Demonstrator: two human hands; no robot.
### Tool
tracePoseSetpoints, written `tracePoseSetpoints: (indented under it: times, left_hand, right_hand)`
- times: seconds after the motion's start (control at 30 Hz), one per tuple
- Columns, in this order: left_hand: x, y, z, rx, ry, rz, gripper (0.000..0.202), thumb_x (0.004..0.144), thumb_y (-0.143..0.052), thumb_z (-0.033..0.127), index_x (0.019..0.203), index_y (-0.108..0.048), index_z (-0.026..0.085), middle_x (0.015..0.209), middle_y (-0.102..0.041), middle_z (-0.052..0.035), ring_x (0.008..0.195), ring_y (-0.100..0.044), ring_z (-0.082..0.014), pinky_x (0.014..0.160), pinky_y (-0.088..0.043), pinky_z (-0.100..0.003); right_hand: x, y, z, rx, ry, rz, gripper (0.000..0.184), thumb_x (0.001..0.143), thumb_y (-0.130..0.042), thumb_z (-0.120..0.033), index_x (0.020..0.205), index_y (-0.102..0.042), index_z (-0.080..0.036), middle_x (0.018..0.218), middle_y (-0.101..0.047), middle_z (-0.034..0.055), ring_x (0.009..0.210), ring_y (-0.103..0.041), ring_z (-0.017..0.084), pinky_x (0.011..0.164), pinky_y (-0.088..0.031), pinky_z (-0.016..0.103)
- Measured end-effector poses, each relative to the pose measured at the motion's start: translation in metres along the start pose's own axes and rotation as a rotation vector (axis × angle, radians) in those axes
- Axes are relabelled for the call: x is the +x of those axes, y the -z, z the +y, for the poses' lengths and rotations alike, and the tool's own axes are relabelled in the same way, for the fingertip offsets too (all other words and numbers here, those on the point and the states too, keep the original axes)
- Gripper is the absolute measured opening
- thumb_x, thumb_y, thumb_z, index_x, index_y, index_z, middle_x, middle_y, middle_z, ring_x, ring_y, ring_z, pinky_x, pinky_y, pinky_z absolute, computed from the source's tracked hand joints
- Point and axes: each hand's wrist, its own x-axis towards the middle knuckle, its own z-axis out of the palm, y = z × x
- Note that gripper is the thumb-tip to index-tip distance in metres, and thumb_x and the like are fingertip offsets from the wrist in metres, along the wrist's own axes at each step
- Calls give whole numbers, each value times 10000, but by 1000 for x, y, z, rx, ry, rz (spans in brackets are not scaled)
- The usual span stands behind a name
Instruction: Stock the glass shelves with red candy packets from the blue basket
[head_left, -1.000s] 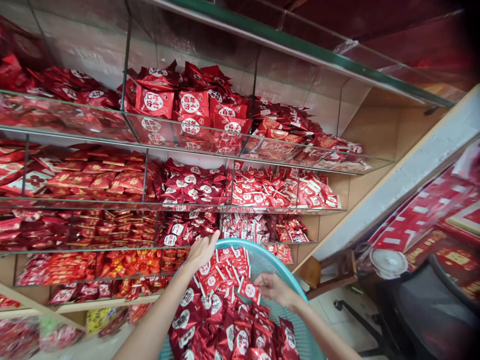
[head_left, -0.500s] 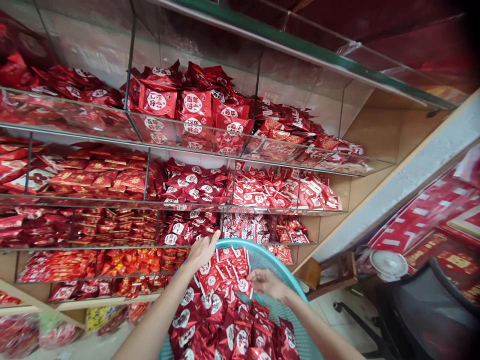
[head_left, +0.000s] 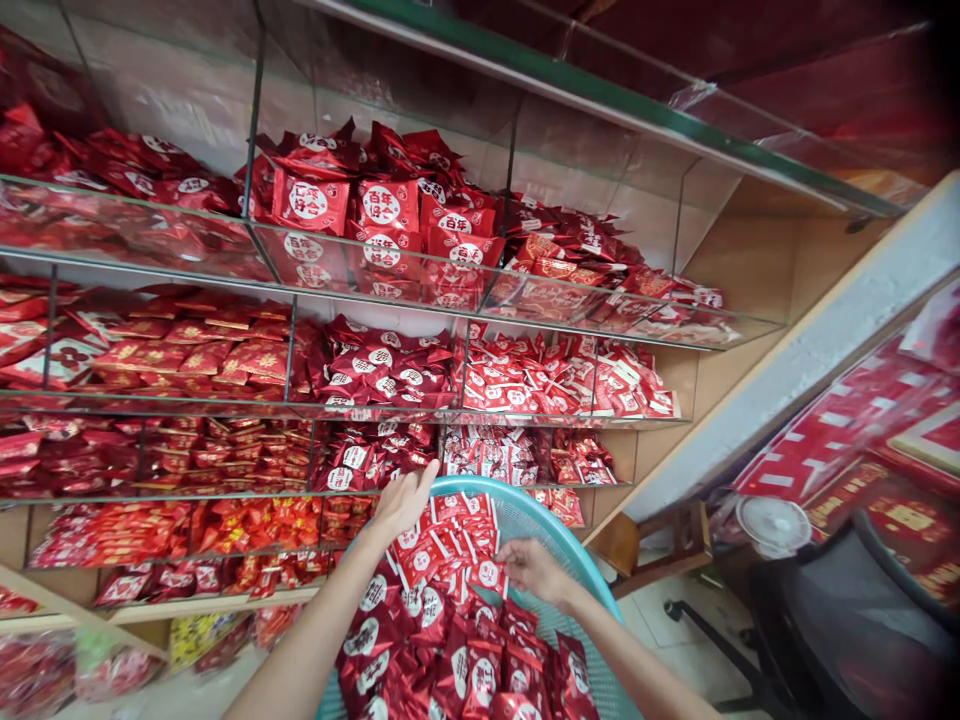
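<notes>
A turquoise plastic basket [head_left: 592, 570] holds many small sealed packets. Darker red packets with white oval labels [head_left: 450, 650] fill its near part, and smaller bright red and white packets [head_left: 442, 540] lie in a layer at its far side. My left hand [head_left: 405, 500] grips the basket's far left rim, thumb on top, its other fingers mostly hidden. Inside the basket at the right, my right hand [head_left: 532, 567] has its thumb and fingertips closed on the edge of a small red packet [head_left: 487, 573].
Ahead stand glass-fronted shelves [head_left: 375, 290] with dividers, stocked with red packets. Bagged goods [head_left: 112, 665] lie below at the left. To the right are a wooden stool [head_left: 667, 550], a black chair [head_left: 847, 620] and a round clear-lidded container [head_left: 772, 525].
The view has shifted very slightly. Both hands, the basket and the packets keep nearly the same positions.
</notes>
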Motion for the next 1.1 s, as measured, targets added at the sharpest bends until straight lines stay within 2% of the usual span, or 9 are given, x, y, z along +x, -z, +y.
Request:
tracePoseSetpoints:
  times: [0.13,0.27,0.33,0.5,0.7,0.77,0.9,1.0,1.1]
  left_hand:
    - [0,1,0,2,-12,-4,709,796,-51,606,647,-591,171,695,-647,-102,715,-585,-227,640,-371,-297]
    - [-1,3,2,-12,2,-18,703,796,-69,606,676,-603,165,716,-654,-105,743,-594,-228,653,-375,-293]
    - [-2,4,3,-19,11,-20,702,795,-75,610,689,-607,163,735,-658,-108,756,-596,-229,660,-377,-294]
    - [-2,4,3,-22,0,-26,701,795,-77,608,668,-600,160,720,-654,-108,747,-595,-224,651,-375,-289]
    - [-1,3,2,-21,-16,-16,706,799,-62,597,673,-604,164,699,-644,-99,718,-587,-218,640,-371,-295]
    - [-1,4,2,-18,-20,-18,700,802,-65,592,672,-603,163,705,-646,-101,721,-589,-217,633,-372,-291]
    - [-3,6,5,-15,-15,-13,695,802,-67,591,658,-594,162,714,-651,-106,727,-592,-217,627,-372,-288]
    - [-4,8,7,-18,-15,-17,695,802,-58,592,650,-587,168,700,-650,-101,718,-590,-218,626,-372,-290]
    - [-5,8,7,-21,-17,-20,694,803,-60,591,640,-587,169,685,-649,-102,708,-590,-217,631,-373,-290]
  right_hand:
    - [-3,-2,1,-47,61,37,137,626,-478,-156,743,-548,-154,561,-519,-26,456,-452,80,467,-352,207]
    - [-8,-4,-2,-286,175,173,193,647,-434,-134,745,-596,-175,537,-528,-20,524,-482,110,545,-368,227]
    - [-9,-6,-4,-330,193,181,209,651,-421,-127,733,-605,-182,550,-539,-17,537,-490,114,560,-370,229]
    - [-2,-10,-2,-114,117,55,144,626,-433,-139,695,-557,-164,519,-512,-29,473,-465,96,495,-361,211]
    - [7,-15,10,2,88,261,118,577,-492,-137,651,-427,-201,497,-484,-46,468,-482,114,461,-369,224]
    - [8,-17,13,31,83,290,131,581,-501,-148,655,-411,-208,495,-479,-50,463,-482,113,456,-373,225]
    - [7,-18,19,-21,-12,297,118,589,-518,-196,680,-445,-190,501,-512,-40,447,-504,112,437,-375,219]
    - [7,-18,23,-45,-108,232,79,622,-490,-250,624,-466,-174,494,-546,-9,457,-541,132,432,-394,225]
    - [6,-16,26,-39,-95,199,85,631,-472,-257,630,-480,-172,507,-562,-6,484,-565,143,444,-411,228]
